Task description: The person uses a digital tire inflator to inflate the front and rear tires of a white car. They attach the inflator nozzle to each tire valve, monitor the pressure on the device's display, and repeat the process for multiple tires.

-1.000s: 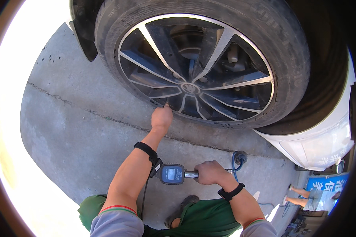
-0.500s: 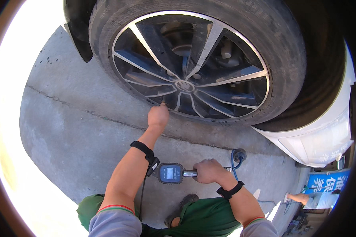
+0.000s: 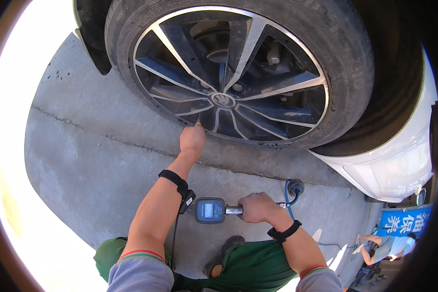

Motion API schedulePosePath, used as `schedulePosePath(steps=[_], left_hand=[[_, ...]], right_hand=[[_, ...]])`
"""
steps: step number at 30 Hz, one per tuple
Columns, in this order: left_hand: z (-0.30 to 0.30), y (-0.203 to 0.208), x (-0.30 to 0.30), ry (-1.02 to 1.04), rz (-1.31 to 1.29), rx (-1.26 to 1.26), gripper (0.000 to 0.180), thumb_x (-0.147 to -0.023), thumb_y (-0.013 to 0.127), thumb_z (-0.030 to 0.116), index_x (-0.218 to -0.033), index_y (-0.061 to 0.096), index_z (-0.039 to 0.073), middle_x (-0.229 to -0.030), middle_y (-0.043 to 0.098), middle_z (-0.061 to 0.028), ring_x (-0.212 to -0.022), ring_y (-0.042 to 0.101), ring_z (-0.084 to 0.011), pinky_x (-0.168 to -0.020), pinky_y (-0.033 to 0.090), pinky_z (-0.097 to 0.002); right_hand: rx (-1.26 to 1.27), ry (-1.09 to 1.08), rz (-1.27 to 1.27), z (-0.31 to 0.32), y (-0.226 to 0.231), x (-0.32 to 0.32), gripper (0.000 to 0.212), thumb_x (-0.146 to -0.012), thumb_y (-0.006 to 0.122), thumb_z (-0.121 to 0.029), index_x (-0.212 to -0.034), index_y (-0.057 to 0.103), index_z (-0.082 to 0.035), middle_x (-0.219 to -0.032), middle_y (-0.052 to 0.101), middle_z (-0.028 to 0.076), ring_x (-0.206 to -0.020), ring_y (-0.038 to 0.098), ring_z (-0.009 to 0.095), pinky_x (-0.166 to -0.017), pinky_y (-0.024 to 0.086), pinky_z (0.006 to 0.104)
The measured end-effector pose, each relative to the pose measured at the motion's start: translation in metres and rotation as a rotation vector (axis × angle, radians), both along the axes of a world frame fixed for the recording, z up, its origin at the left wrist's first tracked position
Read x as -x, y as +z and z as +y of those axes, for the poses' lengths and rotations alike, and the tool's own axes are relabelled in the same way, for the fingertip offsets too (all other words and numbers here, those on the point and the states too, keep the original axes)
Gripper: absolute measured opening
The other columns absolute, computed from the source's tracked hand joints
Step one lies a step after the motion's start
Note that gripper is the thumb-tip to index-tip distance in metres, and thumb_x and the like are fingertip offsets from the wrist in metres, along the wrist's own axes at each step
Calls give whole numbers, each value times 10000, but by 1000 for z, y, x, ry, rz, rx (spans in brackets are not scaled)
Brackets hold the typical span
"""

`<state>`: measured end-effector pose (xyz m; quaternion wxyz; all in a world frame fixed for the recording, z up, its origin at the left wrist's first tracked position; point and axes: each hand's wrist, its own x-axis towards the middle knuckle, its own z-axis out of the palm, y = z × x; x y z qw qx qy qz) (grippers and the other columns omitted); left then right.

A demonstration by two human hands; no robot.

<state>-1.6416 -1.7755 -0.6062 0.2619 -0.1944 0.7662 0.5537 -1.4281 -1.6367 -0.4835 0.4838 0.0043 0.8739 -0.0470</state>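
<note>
A car wheel [image 3: 177,53] with black and silver spokes inside a dark tyre [image 3: 351,73] fills the upper view. My left hand [image 3: 192,139] is closed at the wheel's lower left, its fingertips against the rim's lower edge. What those fingers pinch is hidden. Below and to the right, my right hand [image 3: 259,208] wraps around the metal handle of a digital tyre inflator gauge [image 3: 209,210]. The gauge has a blue face, a small lit screen and a dark ribbed guard. A blue hose [image 3: 290,197] runs out beyond that hand.
A black round object [image 3: 297,187] stands on the concrete floor [image 3: 82,160] beside the hose. The white car body [image 3: 370,170] extends rightward. At far right are a person [image 3: 392,246] and a blue sign [image 3: 401,221]. A dark mud flap [image 3: 92,51] hangs left of the tyre.
The wheel sits slightly higher and further left in view. Both my hands keep their holds. The person at far right now shows more fully, with both legs visible.
</note>
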Motion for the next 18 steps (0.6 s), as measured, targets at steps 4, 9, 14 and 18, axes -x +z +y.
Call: schedulePosePath(steps=[4,9,14,18], left_hand=[[0,-3,2,-37,-18,5,579,-1044,482,418,-1122,693,-116,-1205,683,-333,-1153,639,-484,-963,500,-480],[1,-12,4,-61,-13,-6,578,-1048,481,423,-1108,704,-107,-1167,697,-327,-1128,646,-486,-944,505,-484],[2,-18,4,-58,22,9,575,-1049,477,415,-1093,707,-111,-1155,699,-328,-1134,639,-492,-945,505,-484],[3,-19,4,-44,18,11,576,-1043,482,415,-1087,708,-113,-1169,692,-335,-1149,634,-492,-954,504,-484]], right_hand=[[23,-3,33,-1,3,0,280,-805,614,-232,-973,766,-69,-980,756,193,-954,719,393,-836,566,487],[34,-8,37,0,4,0,276,-803,611,-234,-959,766,-66,-965,756,191,-938,719,397,-829,565,488],[38,1,62,1,1,-2,269,-799,609,-228,-941,764,-60,-953,755,196,-929,720,399,-822,566,488],[39,9,67,1,-1,-3,265,-796,605,-220,-932,761,-54,-950,754,200,-924,721,399,-820,566,489]])
